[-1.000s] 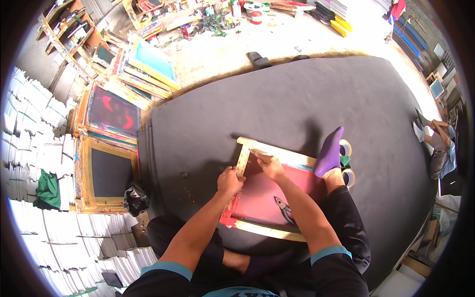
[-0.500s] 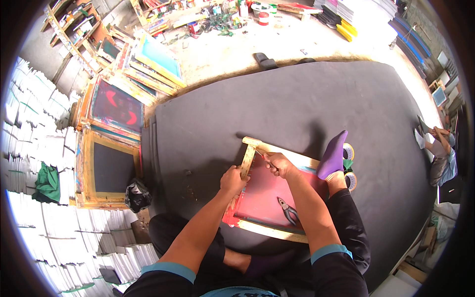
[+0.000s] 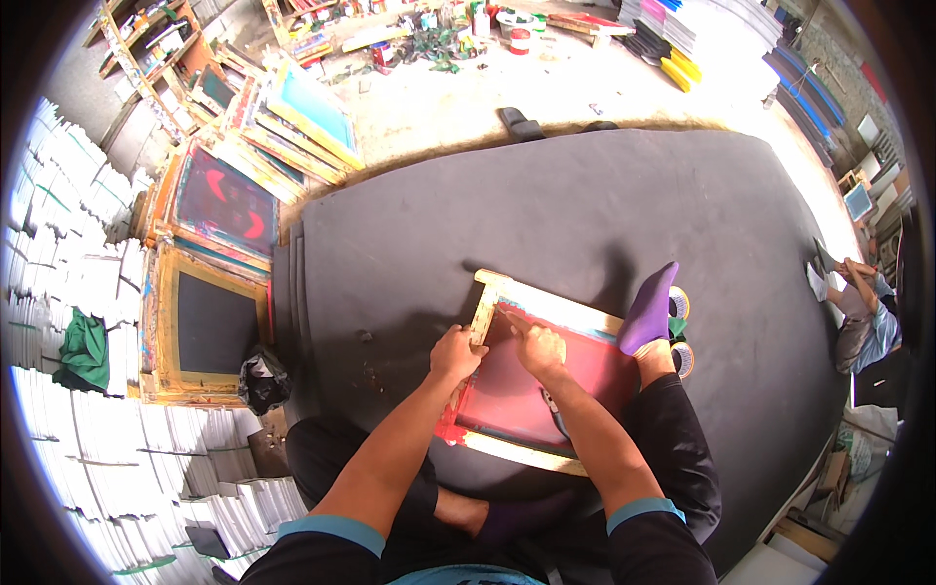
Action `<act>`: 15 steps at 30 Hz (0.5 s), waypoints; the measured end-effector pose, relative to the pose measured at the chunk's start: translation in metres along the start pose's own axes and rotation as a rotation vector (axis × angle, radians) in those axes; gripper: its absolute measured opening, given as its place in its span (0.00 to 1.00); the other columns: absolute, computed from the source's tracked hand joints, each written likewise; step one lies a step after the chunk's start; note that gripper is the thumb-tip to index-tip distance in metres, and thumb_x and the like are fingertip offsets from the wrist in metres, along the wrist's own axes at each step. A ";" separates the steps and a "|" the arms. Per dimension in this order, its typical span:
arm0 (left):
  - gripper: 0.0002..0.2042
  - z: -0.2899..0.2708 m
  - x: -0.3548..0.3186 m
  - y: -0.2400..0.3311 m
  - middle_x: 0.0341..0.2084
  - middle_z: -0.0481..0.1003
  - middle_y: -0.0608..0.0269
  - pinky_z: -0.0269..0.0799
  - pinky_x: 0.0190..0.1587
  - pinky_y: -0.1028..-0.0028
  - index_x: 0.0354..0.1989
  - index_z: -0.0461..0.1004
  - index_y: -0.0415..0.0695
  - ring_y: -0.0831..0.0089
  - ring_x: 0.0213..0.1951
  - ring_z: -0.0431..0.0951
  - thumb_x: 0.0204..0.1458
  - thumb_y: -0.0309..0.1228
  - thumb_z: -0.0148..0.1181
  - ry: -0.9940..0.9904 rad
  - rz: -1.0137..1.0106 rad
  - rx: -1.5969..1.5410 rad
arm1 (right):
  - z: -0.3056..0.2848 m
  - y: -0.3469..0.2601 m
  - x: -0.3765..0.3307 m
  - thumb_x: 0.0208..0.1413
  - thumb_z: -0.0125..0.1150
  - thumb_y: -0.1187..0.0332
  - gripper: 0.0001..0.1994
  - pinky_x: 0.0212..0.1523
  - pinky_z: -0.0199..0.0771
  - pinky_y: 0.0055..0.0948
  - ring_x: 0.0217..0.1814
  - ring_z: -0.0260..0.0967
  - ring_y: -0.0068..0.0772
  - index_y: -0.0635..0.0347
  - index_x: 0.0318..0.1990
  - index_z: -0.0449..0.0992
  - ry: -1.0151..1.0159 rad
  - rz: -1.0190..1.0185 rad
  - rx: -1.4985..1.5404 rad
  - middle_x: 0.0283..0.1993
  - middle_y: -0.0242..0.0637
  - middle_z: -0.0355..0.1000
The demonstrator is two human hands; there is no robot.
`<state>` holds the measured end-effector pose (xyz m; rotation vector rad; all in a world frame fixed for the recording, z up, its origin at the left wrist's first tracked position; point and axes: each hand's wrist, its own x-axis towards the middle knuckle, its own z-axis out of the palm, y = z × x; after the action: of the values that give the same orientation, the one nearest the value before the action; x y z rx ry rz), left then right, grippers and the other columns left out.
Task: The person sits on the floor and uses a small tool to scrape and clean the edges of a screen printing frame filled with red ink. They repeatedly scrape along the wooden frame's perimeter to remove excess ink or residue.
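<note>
A wooden screen-printing frame [image 3: 541, 306] with reddish mesh [image 3: 517, 409] lies tilted in front of me. My left hand [image 3: 456, 354] is closed round its left bar. Over the mesh, my right hand [image 3: 539, 347] is closed on a thin, dark tool [image 3: 505, 314], whose tip points at the frame's upper left corner; its kind is hidden by my fingers. Pliers [image 3: 558, 417] rest on the mesh, mostly covered by my right forearm. My foot in a purple sock [image 3: 648, 312] touches the frame's right end.
Beneath everything spreads a dark grey mat [image 3: 409, 234]. Rolls of tape [image 3: 680, 304] stand beyond my foot. Screen frames [image 3: 222, 210] lean at the left, near stacked white sheets [image 3: 88, 448] and a black bag [image 3: 264, 380]. Another person [image 3: 868, 312] sits at the far right.
My right hand has turned and shifted slightly left and down, with the tool still at the corner. My forearm now covers more of the pliers. My left hand keeps its grip.
</note>
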<state>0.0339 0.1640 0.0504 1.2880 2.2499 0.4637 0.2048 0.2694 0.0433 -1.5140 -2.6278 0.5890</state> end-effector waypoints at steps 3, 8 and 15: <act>0.23 0.000 -0.001 0.000 0.50 0.78 0.53 0.80 0.53 0.54 0.51 0.80 0.44 0.51 0.52 0.81 0.51 0.45 0.74 0.012 0.010 -0.013 | -0.003 -0.001 0.002 0.71 0.52 0.56 0.21 0.45 0.82 0.54 0.43 0.82 0.54 0.26 0.69 0.72 -0.050 -0.018 -0.024 0.42 0.47 0.82; 0.23 0.003 0.001 -0.004 0.49 0.79 0.53 0.79 0.54 0.54 0.51 0.80 0.45 0.51 0.53 0.81 0.50 0.44 0.74 0.001 0.024 -0.027 | -0.003 -0.018 0.001 0.73 0.47 0.57 0.22 0.49 0.83 0.53 0.50 0.82 0.53 0.25 0.72 0.67 -0.133 0.004 -0.235 0.50 0.49 0.80; 0.23 0.022 -0.003 -0.017 0.47 0.79 0.49 0.79 0.54 0.56 0.48 0.81 0.42 0.50 0.51 0.82 0.49 0.44 0.75 0.114 0.094 0.041 | -0.030 -0.016 -0.001 0.71 0.50 0.56 0.22 0.53 0.81 0.52 0.50 0.81 0.54 0.30 0.70 0.72 -0.269 0.037 -0.045 0.49 0.52 0.82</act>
<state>0.0361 0.1536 0.0245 1.4257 2.3105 0.5405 0.1992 0.2701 0.0774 -1.6011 -2.8305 0.7941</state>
